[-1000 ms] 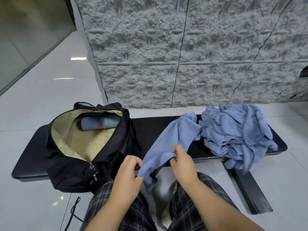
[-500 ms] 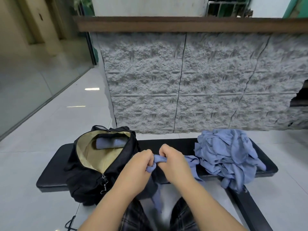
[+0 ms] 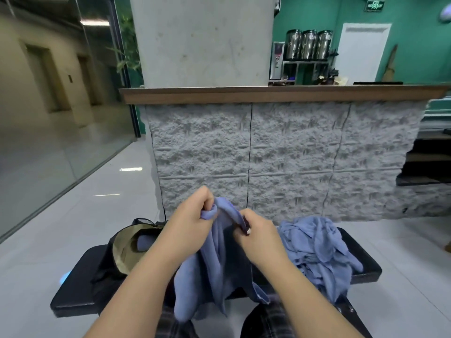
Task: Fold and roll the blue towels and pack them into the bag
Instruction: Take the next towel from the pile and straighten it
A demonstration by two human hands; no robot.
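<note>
I hold one blue towel [image 3: 214, 269] up in front of me over the black bench [image 3: 73, 301]. My left hand [image 3: 192, 225] grips a bunched corner at the top. My right hand [image 3: 258, 237] pinches the towel's top edge a little to the right. The cloth hangs down between my forearms to my lap. The open black bag [image 3: 122, 254] with tan lining sits on the bench's left part, partly behind my left arm; a rolled blue towel [image 3: 144, 241] shows inside. A crumpled pile of blue towels [image 3: 319, 252] lies on the bench's right part.
A rough grey stone counter wall [image 3: 280, 162] with a wooden top stands just behind the bench. Glossy white floor tiles [image 3: 85, 215] spread to the left toward a glass partition. My plaid trouser legs [image 3: 268, 323] are below the bench's front edge.
Both hands have lifted the towel off the bench and higher in front of me, and moved slightly apart along its top edge. The view has tilted upward.
</note>
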